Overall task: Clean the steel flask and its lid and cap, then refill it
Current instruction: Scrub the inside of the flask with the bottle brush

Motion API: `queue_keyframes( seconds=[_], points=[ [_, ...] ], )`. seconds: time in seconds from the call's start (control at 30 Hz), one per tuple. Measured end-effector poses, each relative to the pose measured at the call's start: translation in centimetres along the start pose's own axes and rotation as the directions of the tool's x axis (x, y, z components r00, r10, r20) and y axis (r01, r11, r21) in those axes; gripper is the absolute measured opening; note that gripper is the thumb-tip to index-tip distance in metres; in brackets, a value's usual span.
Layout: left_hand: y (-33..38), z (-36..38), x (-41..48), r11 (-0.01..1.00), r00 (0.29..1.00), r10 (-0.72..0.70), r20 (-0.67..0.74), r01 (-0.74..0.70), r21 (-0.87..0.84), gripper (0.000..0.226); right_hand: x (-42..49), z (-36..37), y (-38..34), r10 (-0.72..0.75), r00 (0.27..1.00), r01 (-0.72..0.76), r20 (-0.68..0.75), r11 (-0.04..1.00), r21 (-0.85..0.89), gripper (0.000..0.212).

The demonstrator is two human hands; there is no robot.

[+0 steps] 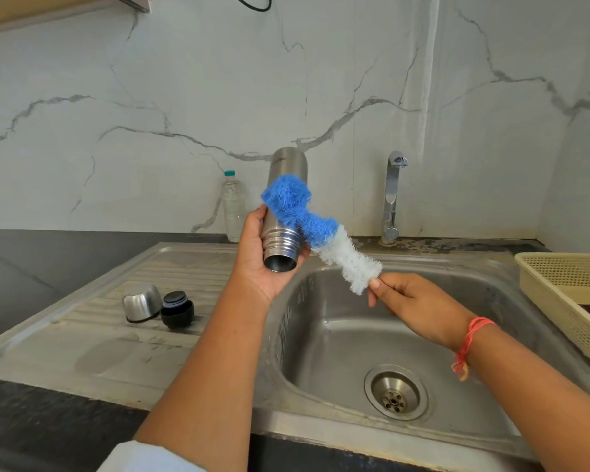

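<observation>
Steel flask (280, 233): a cylindrical body of brushed metal with a stepped, threaded neck. It is held above the left edge of the sink (321, 352), tilted so that the open mouth faces the camera and the base points up and away. The bore shows bare metal; any contents cannot be determined.

Left grip (256, 257): the fingers are curled around the neck end of the flask from below, with the thumb along the left side of the body.

Right grip (413, 304): closed in a pinch on the lower end of the bottle brush (321, 233). The handle is hidden inside the hand. An orange thread band (470, 338) circles the wrist.

The brush has a shaggy, fibrous head, white at the held end and blue toward the tip. It lies diagonally across the outside of the flask, in front of the body.

Cap (141, 303): a domed steel cup, standing mouth-down on the ribbed drainboard (116, 335). Lid (177, 310): a black rounded stopper with a grey-blue top, just beside the cap on its right.

The sink is a stainless basin with a round perforated strainer (395, 391) in its floor. A chrome tap (393, 195) stands behind it. A clear plastic bottle (233, 206) with a teal top stands against the marble-patterned wall (184, 80); its fill level cannot be determined. A cream perforated plastic basket (559, 291) on the dark counter (31, 260) at right holds a dark reddish item, only partly in view.
</observation>
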State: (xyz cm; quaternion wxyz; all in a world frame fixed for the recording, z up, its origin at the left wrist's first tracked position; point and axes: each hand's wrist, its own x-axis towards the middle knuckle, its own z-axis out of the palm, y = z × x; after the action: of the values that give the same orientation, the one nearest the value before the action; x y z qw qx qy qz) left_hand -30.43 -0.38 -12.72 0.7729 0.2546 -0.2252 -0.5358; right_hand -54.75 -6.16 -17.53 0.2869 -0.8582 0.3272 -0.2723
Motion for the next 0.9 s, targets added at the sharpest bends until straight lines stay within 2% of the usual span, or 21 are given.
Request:
queue_keyframes(
  seconds=[0.07,0.2,0.37,0.5,0.67,0.7,0.8,0.9],
  points=[
    [0.3,0.0,0.0,1.0,1.0,0.022,0.009,-0.022,-0.01,0.052,-0.1,-0.2,0.0,-0.005,1.0,0.005,0.002,1.0,-0.01,0.038],
    [1.0,-0.5,0.3,0.996,0.997,0.075,-0.009,-0.075,-0.052,0.041,-0.8,-1.2,0.6,-0.006,0.999,0.008,0.032,0.998,-0.058,0.038],
    [-0.1,-0.2,0.4,0.999,0.997,0.011,0.072,-0.015,0.052,0.037,-0.2,-0.3,-0.2,-0.029,0.999,0.03,0.029,0.998,-0.063,0.037],
    [0.5,-0.5,0.3,0.999,0.999,0.015,0.035,-0.016,0.03,0.031,-0.8,-1.7,0.6,0.003,1.0,-0.001,0.026,0.996,-0.092,0.039],
    [-0.5,-0.1,0.2,0.992,0.999,-0.023,0.044,0.017,0.129,0.025,-0.3,-0.8,-0.1,-0.021,0.999,0.024,0.035,0.995,-0.101,0.038],
    [-0.3,-0.1,0.2,0.993,0.999,-0.014,0.05,0.008,0.121,0.028,-0.4,-0.8,-0.1,-0.025,0.999,0.029,0.038,0.994,-0.104,0.038],
    [0.2,-0.5,0.4,0.997,0.999,0.019,0.035,-0.022,0.08,0.056,-0.9,-1.7,0.6,0.003,1.0,-0.001,0.023,0.995,-0.104,0.039],
    [0.2,-0.5,0.5,0.998,0.999,0.045,0.006,-0.045,0.038,0.058,-0.9,-2.3,0.9,0.002,1.0,-0.002,0.003,0.994,-0.108,0.038]
  ],
)
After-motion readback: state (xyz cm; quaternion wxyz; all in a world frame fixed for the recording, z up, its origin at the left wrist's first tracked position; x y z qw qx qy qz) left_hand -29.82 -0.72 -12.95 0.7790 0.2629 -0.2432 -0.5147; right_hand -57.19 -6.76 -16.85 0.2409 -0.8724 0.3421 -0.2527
